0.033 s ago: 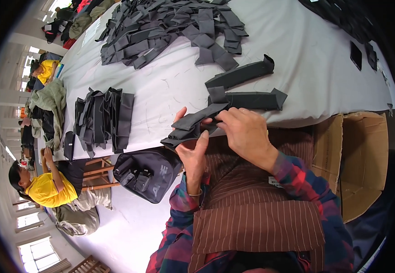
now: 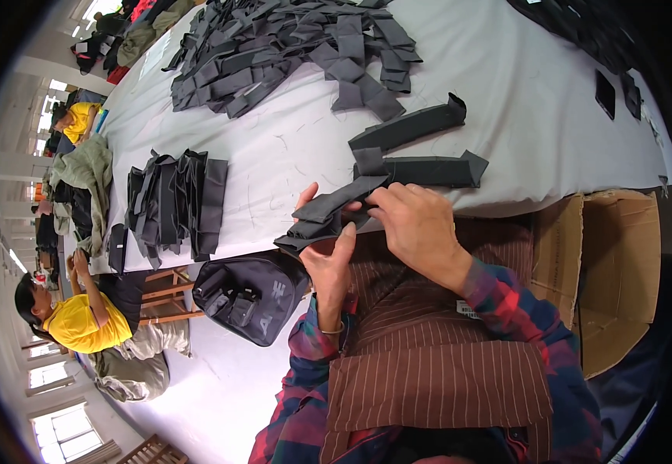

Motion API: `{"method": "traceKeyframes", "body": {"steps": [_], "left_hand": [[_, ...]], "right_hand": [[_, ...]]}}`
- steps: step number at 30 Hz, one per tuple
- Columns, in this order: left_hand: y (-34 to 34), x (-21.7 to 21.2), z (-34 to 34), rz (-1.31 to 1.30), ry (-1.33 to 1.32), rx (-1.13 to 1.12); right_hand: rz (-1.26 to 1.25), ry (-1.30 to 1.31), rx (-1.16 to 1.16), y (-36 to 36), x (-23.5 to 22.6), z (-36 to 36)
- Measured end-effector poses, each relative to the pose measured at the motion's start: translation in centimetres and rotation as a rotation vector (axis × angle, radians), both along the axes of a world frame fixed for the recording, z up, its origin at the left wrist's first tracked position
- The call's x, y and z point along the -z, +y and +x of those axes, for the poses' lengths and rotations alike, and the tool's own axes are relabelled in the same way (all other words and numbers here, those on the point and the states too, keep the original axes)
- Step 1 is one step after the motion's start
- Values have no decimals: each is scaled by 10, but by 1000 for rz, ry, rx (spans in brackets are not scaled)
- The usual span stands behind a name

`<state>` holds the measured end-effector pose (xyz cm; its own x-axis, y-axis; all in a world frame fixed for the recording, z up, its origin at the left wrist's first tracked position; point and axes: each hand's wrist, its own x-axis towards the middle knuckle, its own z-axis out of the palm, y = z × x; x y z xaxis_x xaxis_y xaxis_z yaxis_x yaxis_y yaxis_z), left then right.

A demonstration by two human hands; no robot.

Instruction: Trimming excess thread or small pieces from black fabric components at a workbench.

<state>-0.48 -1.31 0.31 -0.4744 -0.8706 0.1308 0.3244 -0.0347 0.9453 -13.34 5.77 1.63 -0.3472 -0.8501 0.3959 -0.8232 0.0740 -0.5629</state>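
At the table's near edge my left hand (image 2: 328,259) is closed around a dark grey folded fabric strip (image 2: 328,207), thumb in front and a finger showing behind it. My right hand (image 2: 421,232) pinches the right-hand part of the same strip, its fingertips partly hidden in the folds. Just beyond my hands lie two more dark fabric strips: one long black-lined strip (image 2: 429,172) close to my right fingers, and another strip (image 2: 409,127) farther back, its end turned up.
A large heap of grey fabric pieces (image 2: 289,54) covers the far table. Stacked strips (image 2: 177,205) stand at left. An open cardboard box (image 2: 618,271) sits at right, a black bag (image 2: 255,301) below the left edge. A phone-like dark slab (image 2: 605,94) lies far right. People in yellow (image 2: 92,321) work at left.
Almost nothing differs. Both my hands keep their hold on the strip with barely any shift.
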Motion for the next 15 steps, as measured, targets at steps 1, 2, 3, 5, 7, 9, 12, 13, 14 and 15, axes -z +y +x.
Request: {"method": "traceKeyframes", "body": {"steps": [1,2,3,5,7,9,12,13,14,15], "left_hand": [[1,0,-1,0,1,3],[1,-1,-1,-2,-4,3],[2,-1,-1,-3,-10,1],[2,-3,0,-21,-52,0],[3,-3,1,-41,-93,-4],[3,-2,1,-63,-128,-9],[3,-1,1,-69,-124,-5],[3,-1,1,-71,-123,-4],[3,-1,0,-73,-123,0],[3,-2,1,-77,-124,1]], "right_hand": [[11,18,20,-1,0,1],[11,20,23,-2,1,1],[16,32,37,-3,2,2],[21,45,54,-4,2,2],[32,61,52,-4,1,2],[32,66,56,-5,1,2],[26,68,58,-5,1,1],[20,65,55,-4,2,1],[18,66,57,-4,2,1],[20,62,56,-4,1,1]]}}
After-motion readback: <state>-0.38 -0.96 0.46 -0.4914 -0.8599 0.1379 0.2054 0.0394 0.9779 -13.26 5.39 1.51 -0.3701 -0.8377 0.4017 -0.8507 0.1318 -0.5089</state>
